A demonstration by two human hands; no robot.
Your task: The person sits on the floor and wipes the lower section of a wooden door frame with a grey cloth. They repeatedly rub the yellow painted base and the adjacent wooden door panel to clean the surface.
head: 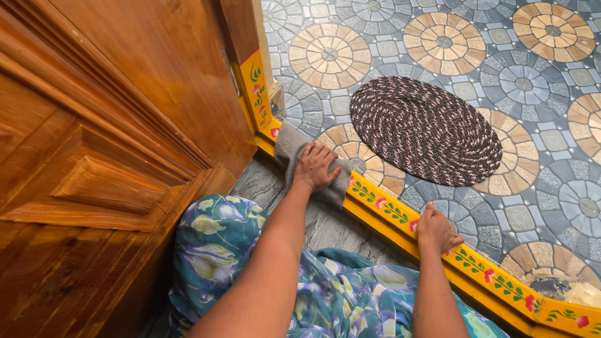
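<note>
Grey cloth (299,164), soft and limp, lies draped over the yellow painted threshold (400,216) near its door-frame end, one part on the grey marble floor (325,228) inside, the other toward the patterned tile floor (501,62) outside. Left hand (316,166) is flat on the cloth, fingers spread & pressing down, palm covering the cloth's middle; not pinching it, just pinning it to the threshold's top. Right hand (436,230) sits further along the threshold, toward the right edge of view, fingers curled over the top edge w/ nothing in them, prob. bracing.

Handling, as a judgement: cloth looks light, floppy, no stiffness, so it will bunch or fold if pushed from one corner. Best hold is what's shown, a broad flat palm on the centre, or a gather of the loose end nearest the door frame. Not fragile, not slippery; on glossy paint it should slide easily under pressure. Can't tell if it's damp.

Nearby: carved wooden door (113,138) stands open at left, its bottom corner close to the cloth. Oval braided mat (426,128), dark w/ pink flecks, lies on the tile just beyond the threshold, apart from both hands. Blue floral garment (219,244) covers the person's knee by the door.
</note>
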